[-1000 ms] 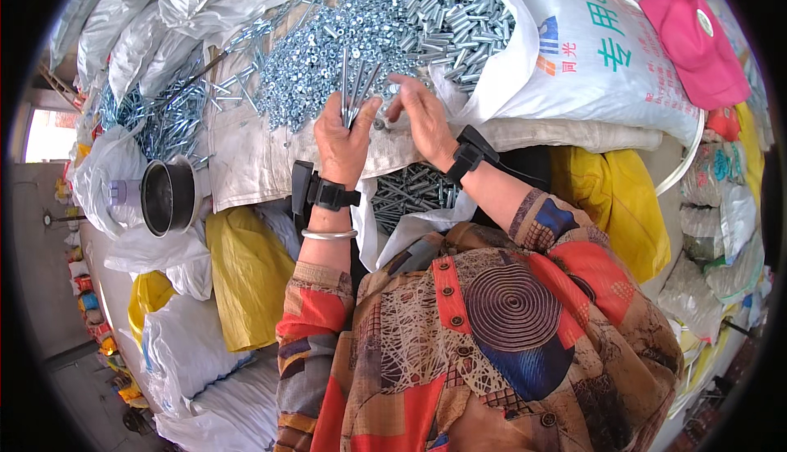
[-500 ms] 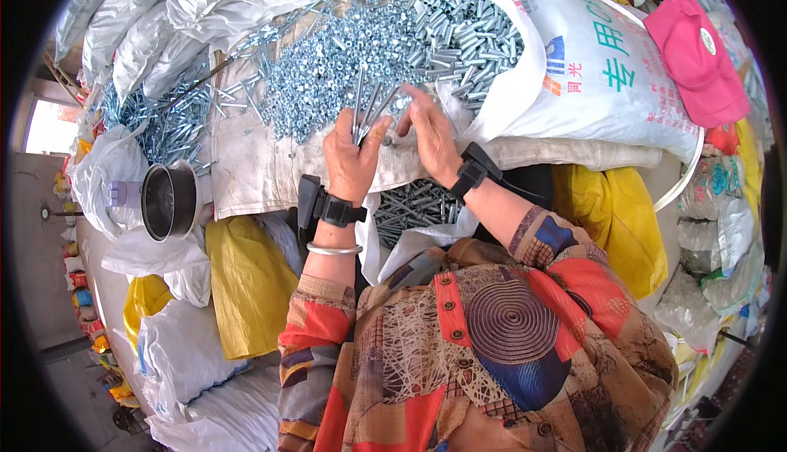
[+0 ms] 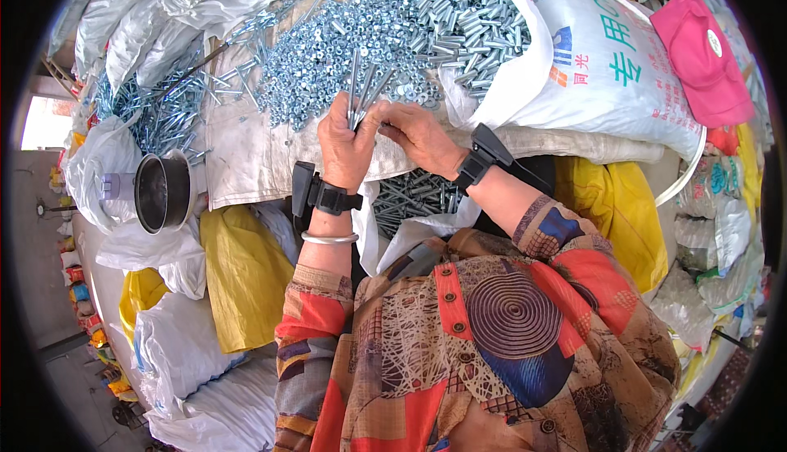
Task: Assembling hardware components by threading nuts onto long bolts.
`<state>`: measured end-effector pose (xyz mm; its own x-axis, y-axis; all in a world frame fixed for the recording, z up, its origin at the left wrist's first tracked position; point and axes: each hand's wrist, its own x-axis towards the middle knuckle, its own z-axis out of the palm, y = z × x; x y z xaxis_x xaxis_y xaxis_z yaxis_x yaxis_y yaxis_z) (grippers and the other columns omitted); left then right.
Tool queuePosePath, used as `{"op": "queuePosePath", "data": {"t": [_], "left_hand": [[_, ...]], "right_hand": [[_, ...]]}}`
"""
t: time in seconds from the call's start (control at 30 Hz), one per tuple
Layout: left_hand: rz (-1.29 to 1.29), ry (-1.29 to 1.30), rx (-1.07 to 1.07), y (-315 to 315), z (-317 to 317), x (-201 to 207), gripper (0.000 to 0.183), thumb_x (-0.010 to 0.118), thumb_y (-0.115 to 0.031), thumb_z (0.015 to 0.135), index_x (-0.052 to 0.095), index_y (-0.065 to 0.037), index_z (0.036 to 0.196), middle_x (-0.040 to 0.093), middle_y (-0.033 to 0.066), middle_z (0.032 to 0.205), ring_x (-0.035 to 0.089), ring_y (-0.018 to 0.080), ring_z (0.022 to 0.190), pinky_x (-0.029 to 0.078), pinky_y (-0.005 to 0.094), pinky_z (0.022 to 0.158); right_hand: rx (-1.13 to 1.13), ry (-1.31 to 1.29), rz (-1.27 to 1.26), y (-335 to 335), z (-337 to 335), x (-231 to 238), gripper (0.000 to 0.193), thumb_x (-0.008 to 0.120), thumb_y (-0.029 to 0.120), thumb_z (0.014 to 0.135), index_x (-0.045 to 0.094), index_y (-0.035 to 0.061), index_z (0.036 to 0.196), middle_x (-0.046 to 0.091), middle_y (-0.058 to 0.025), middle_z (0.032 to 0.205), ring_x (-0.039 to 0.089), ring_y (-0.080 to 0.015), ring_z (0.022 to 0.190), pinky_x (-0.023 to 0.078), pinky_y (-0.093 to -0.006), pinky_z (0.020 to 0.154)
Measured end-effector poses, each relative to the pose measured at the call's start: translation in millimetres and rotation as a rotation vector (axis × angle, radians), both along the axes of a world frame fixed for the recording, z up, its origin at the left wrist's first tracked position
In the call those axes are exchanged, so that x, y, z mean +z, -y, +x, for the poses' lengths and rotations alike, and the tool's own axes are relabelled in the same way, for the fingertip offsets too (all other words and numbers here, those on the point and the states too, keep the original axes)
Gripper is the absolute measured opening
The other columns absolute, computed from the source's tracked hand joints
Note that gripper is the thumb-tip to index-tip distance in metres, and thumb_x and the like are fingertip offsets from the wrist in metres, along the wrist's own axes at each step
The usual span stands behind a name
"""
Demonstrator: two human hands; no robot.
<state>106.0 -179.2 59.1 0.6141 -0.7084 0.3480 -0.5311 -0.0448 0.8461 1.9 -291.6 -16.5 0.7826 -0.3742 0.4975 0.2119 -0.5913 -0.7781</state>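
My left hand is closed round several long, thin metal bolts that fan upward out of its fingers. My right hand has come up against it, thumb and fingers bent together at the bolts' lower ends; whatever it pinches is hidden. Just beyond the hands lies a heap of small shiny nuts, spread over a pale cloth. To its right, short metal sleeves spill from a white woven sack. Below my wrists, an open white bag holds dark bolts.
Long bolts lie heaped at the left, near white sacks. A round black pan-like container stands on the left edge. Yellow sacks hang at the front. A pink cap rests on the right.
My right hand has moved left and down, from apart with fingers spread to touching my left hand, its fingers now bent in. The left hand still grips the bolts.
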Motion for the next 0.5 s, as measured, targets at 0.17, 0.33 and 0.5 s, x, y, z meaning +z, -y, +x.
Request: {"op": "queuePosePath", "data": {"t": [0.17, 0.33, 0.5], "left_hand": [[-0.012, 0.048, 0.062, -0.3, 2.4, -6.1, 0.022, 0.075, -0.019, 0.089, 0.062, -0.001, 0.089, 0.068, 0.0093, 0.076, 0.06, 0.0157, 0.064, 0.048, 0.0312, 0.06], [-0.04, -0.006, 0.096, -8.5, -13.4, 5.0, 0.022, 0.076, -0.019, 0.087, 0.064, -0.001, 0.089, 0.064, 0.0054, 0.071, 0.054, 0.0111, 0.061, 0.046, 0.0296, 0.059], [0.015, -0.092, 0.093, -38.8, -38.8, 5.0, 0.022, 0.078, -0.02, 0.085, 0.065, -0.002, 0.085, 0.061, 0.0006, 0.068, 0.052, 0.0068, 0.063, 0.044, 0.026, 0.058]], "right_hand": [[-0.112, -0.038, -0.157, -6.6, 0.1, 17.1, 0.015, 0.066, 0.015, 0.087, 0.057, 0.0039, 0.088, 0.058, -0.0129, 0.081, 0.059, -0.0367, 0.077, 0.044, -0.0452, 0.067], [-0.044, -0.161, -0.01, -16.3, -11.1, 22.8, 0.022, 0.066, 0.02, 0.088, 0.056, 0.0007, 0.084, 0.059, -0.0191, 0.078, 0.059, -0.0422, 0.077, 0.044, -0.0492, 0.065], [-0.023, -0.187, -0.067, -36.4, -46.0, 30.3, 0.023, 0.067, 0.021, 0.087, 0.057, -0.0004, 0.085, 0.058, -0.0203, 0.079, 0.059, -0.0431, 0.077, 0.044, -0.0497, 0.065]]}}
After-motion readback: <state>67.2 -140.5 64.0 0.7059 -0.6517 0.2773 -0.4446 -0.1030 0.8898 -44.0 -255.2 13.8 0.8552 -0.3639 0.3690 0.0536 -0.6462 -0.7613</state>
